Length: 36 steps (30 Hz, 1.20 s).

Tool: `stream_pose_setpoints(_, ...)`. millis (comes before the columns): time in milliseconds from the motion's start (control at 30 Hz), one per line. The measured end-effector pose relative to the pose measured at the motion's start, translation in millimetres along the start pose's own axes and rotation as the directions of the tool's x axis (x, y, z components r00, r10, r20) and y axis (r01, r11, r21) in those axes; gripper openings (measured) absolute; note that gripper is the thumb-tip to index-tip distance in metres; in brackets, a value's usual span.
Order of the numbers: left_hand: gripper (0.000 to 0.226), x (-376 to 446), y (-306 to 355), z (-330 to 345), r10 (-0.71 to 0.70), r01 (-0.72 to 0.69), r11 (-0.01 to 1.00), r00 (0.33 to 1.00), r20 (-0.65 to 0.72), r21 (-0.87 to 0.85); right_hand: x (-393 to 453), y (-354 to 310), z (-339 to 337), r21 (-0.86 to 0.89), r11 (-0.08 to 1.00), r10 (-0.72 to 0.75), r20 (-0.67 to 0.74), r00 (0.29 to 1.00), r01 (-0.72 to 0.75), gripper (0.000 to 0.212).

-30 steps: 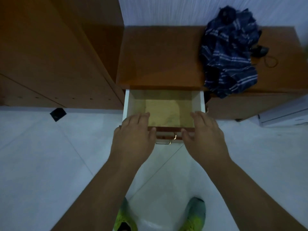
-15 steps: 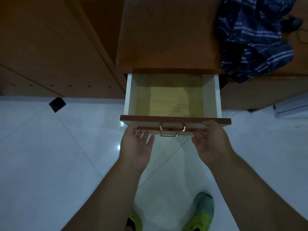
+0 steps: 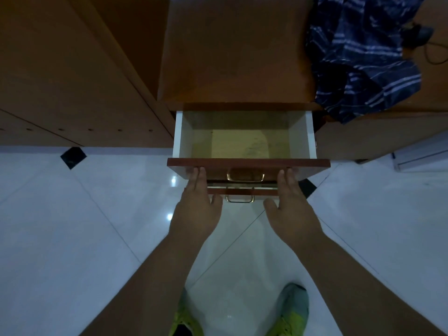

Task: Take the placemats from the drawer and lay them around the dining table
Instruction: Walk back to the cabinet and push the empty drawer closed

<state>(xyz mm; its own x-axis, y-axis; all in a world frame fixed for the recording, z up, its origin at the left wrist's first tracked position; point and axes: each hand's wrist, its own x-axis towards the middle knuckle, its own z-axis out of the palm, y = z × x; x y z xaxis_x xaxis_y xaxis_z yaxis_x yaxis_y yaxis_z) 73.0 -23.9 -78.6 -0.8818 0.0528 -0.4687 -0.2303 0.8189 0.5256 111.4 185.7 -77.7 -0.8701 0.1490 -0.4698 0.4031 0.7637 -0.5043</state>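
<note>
Since prev frame both hands flipped from palm-up under the drawer [image 3: 247, 134] front to backs-up, fingers reaching fwd onto the front panel; view also shifted a bit closer. Drawer is pulled out from under the cabinet surface [image 3: 232, 52], white side walls, yellowish-green placemat [image 3: 240, 145] lying flat on its bottom, can't tell if one or a stack. Left hand [image 3: 197, 209] w/ fingers straight and together, tips touching the drawer's brown front panel near its left end, holding nothing. Right hand [image 3: 289, 209] same pose, fingers straight, tips on the panel near its right end, thumb spread inward, holding nothing. Between the hands a brass handle [image 3: 245, 177] on the open drawer front, and a 2nd brass handle [image 3: 239, 198] on the lower drawer front just beneath. Dark blue striped cloth [image 3: 363, 57] bunched on the surface at the right, hanging over its front edge. Black cable [image 3: 434, 52] far right beside the cloth. Tall wooden cabinet [image 3: 72, 76] to the left. White tiled floor [image 3: 72, 226] w/ small black diamond inset [image 3: 73, 157]. Green-yellow shoes [image 3: 291, 311] at bottom edge.
</note>
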Motion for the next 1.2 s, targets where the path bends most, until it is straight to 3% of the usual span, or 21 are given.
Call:
stream_pose_setpoints(100,0.076,0,-6,0,0.075,-0.065,0.958,0.997,-0.028,0.280,5,11,11,-0.236,0.970,-0.072,-0.052,0.996,0.058,0.075)
stream_pose_setpoints(267,0.076,3,-10,-1,0.129,-0.105,0.926,0.991,-0.042,0.362,9,12,14,-0.357,0.933,-0.095,-0.092,0.991,0.056,0.075)
stream_pose_setpoints(1200,0.078,77,11,-20,0.142,-0.116,0.901,0.989,-0.031,0.418,82,-13,-12,-0.382,0.924,-0.084,-0.132,0.988,0.028,0.073)
